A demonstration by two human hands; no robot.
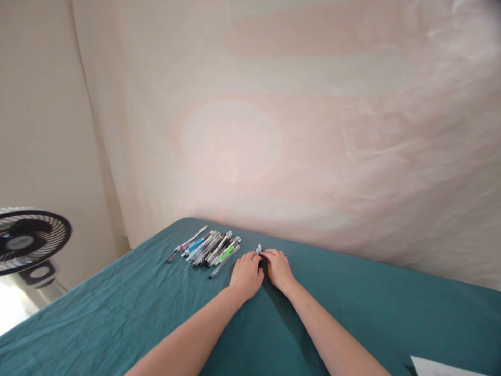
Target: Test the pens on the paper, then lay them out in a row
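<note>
A heap of several pens [209, 248] lies on the teal tablecloth [117, 313] near the table's far edge. Just right of the heap, my left hand [246, 274] and my right hand [278, 267] rest side by side, fingers curled and meeting at a small pale pen or cap [259, 249] that sticks up between them. Both hands seem to pinch this piece; most of it is hidden by the fingers. Both forearms reach in from the bottom of the picture.
A cream sheet [293, 130] hangs as a backdrop right behind the table. A standing fan [23, 243] is at the left, beside the table. A white paper corner [442, 366] lies at the bottom right.
</note>
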